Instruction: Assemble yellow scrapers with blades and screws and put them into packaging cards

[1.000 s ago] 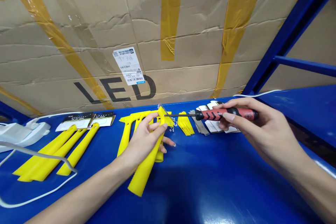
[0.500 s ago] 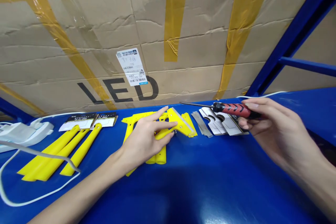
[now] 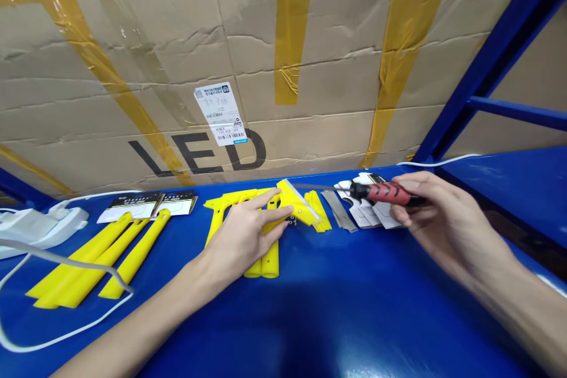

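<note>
My left hand is closed around the handle of a yellow scraper, its fingers reaching onto the head. A pale metal strip runs along the scraper's slanted edge. Most of the handle is hidden under my fingers. In my right hand is a screwdriver with a red and black grip, its thin shaft pointing left toward the scraper head. The shaft is blurred, and I cannot tell whether its tip touches anything. More yellow scraper handles lie under and beside my left hand.
Just right of the scraper lie small yellow pieces, metal blades and white cards. Finished-looking yellow scrapers with printed cards rest at left, near a white power strip and looping cable. A large cardboard box stands behind.
My right hand has moved slightly left and down with the screwdriver, bringing its shaft lower and nearer the scraper head. My left hand stays in nearly the same place on the scraper.
</note>
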